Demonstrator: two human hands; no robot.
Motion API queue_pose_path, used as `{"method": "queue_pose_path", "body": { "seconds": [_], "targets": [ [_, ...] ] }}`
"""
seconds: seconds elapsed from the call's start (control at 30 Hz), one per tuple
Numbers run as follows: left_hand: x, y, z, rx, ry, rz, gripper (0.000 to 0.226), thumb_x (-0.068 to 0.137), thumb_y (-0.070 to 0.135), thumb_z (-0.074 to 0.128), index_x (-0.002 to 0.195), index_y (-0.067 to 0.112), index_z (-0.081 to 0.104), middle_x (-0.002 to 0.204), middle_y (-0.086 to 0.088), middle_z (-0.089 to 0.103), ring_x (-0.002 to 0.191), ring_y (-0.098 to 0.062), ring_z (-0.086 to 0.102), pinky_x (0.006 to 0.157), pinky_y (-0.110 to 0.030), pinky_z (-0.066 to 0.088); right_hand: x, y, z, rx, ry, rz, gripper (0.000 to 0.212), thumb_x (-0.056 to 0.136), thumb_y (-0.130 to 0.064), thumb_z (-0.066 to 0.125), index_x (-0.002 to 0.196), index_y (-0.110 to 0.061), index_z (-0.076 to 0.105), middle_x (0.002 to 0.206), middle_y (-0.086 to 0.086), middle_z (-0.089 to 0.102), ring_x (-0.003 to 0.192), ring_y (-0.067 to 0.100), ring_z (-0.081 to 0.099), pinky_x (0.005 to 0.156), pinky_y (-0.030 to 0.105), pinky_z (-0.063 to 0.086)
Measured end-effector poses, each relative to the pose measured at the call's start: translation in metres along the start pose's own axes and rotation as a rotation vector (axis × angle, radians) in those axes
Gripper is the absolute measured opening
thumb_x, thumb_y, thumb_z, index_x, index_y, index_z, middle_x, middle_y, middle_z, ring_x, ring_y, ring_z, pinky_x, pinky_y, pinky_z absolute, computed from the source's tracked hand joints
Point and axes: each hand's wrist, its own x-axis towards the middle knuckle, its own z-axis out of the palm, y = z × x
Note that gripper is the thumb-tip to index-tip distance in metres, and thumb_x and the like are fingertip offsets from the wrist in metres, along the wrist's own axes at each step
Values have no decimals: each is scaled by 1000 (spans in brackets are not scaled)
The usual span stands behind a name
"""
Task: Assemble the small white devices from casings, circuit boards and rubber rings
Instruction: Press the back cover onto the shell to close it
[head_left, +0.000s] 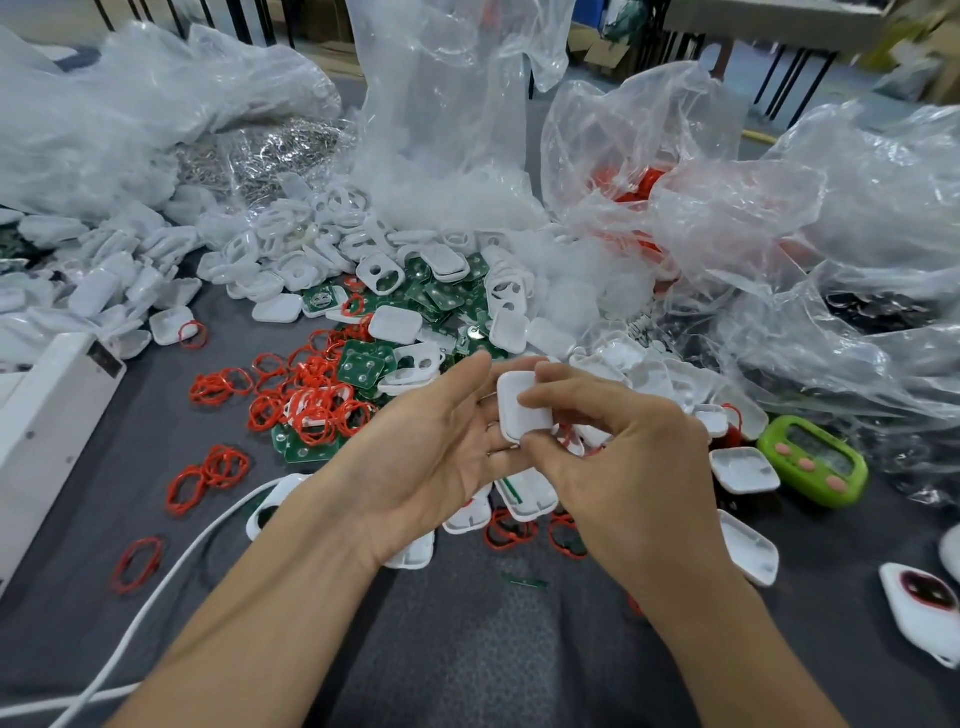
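Observation:
A small white casing (521, 407) sits between my two hands above the middle of the table. My right hand (613, 457) pinches it with thumb and curled fingers. My left hand (426, 447) lies palm-up beside it, fingers straight, fingertips touching the casing's left edge. Behind the hands lies a heap of white casings (291, 270), green circuit boards (363, 366) and red rubber rings (311, 400). More white casing halves (744, 470) lie at the right.
Crumpled clear plastic bags (779, 234) fill the back and right. A green timer (813, 460) lies at the right. A white box (47, 421) stands at the left edge, with a white cable (171, 571) running across the grey cloth (467, 649).

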Motion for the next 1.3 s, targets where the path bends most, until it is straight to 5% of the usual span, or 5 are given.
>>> {"method": "queue_pose_path", "body": {
  "seconds": [0.23, 0.6, 0.87, 1.13, 1.3],
  "targets": [
    [2, -3, -3, 98, 18, 48, 46, 98, -7, 37, 133, 4, 65, 129, -18, 69, 118, -27, 67, 105, -44, 53, 0, 0, 1, -75, -13, -5, 46, 72, -10, 87, 106, -38, 77, 92, -32, 70, 86, -8, 68, 75, 8, 52],
    [1, -1, -5, 122, -12, 61, 39, 101, -3, 45, 134, 4, 64, 130, -20, 69, 118, -30, 68, 96, -39, 59, 2, 1, -4, -101, -51, -179, 61, 75, -16, 81, 127, -40, 61, 101, -55, 52, 94, -15, 64, 83, -1, 44],
    [-2, 0, -6, 99, -29, 37, 38, 95, 0, 51, 130, 3, 67, 127, -20, 70, 113, -29, 71, 90, -35, 61, 4, 6, -7, -44, -37, -147, 56, 73, -17, 85, 123, -39, 69, 120, -29, 67, 94, -7, 69, 83, 17, 57],
    [-2, -2, -4, 139, -17, 60, 35, 96, 3, 55, 128, 6, 70, 123, -16, 73, 108, -22, 73, 90, -34, 61, 3, 6, -5, -65, -59, -144, 56, 73, -11, 90, 122, -35, 72, 107, -44, 61, 97, -5, 70, 86, 24, 59],
    [-3, -4, -5, 236, 33, 98, 37, 100, -7, 51, 123, 9, 74, 124, -22, 71, 111, -28, 72, 82, -31, 62, 3, 5, 0, -133, -4, -216, 49, 70, -9, 93, 113, -27, 79, 115, -19, 72, 95, 1, 68, 86, 18, 54]
  ]
}}
